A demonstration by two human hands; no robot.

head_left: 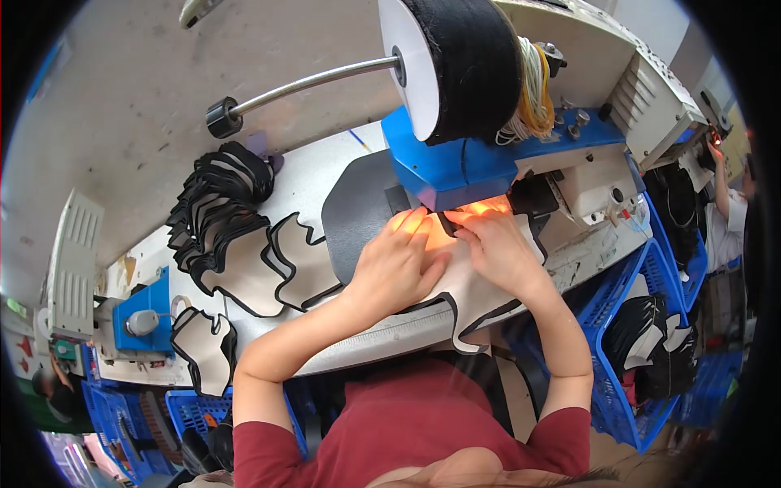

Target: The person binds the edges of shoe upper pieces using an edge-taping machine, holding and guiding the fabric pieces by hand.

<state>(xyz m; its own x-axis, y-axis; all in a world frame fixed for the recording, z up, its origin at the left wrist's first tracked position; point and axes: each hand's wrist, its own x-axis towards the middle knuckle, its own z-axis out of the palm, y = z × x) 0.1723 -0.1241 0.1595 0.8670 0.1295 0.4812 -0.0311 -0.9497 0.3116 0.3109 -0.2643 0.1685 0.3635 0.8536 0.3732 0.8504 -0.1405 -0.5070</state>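
Under the lit head of a blue-covered machine (451,167) lies a cream cut piece with black edging (474,289), apparently fabric or shoe-upper material. My left hand (397,262) rests on its left side, fingers stretched forward toward the light and thumb apart. My right hand (498,250) is on the right side of the same piece, thumb and index finger close together on the material near the machine's working point. Orange light falls on the fingertips. The piece's front end, with its black edge, hangs over the table's edge toward me.
A pile of black-edged pieces (220,207) stands on the white table (382,329) at left. A big black tape roll (476,69) hangs above on a metal rod (313,85). Blue baskets (606,366) with cut pieces stand right. Another person's arm (721,183) shows far right.
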